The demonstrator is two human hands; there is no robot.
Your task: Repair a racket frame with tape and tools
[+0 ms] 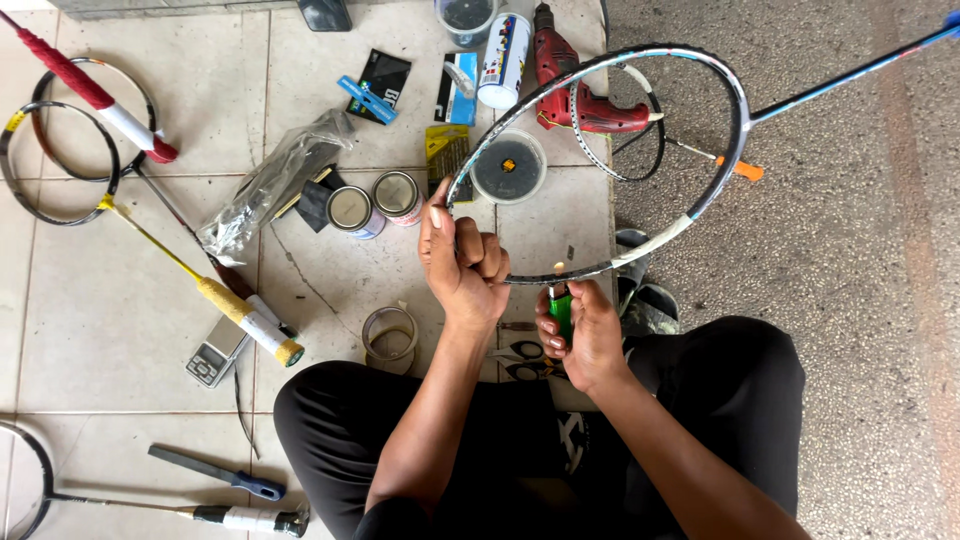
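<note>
An unstrung badminton racket frame (pixel 735 120), dark with white patches, stretches from the middle to the upper right, its shaft running off the corner. My left hand (pixel 462 262) is closed on the frame's lower left rim. Just below the rim, my right hand (pixel 585 335) grips a green lighter (pixel 562 310), and a small flame shows at its top, right under the frame.
On the tiled floor lie a red power drill (pixel 580 85), a spray can (pixel 502 58), two small tins (pixel 375 205), a round lidded tub (pixel 510 167), a tape roll (pixel 390 335), scissors (pixel 520 352), a pocket scale (pixel 215 352), a file (pixel 215 472) and several other rackets (pixel 70 150).
</note>
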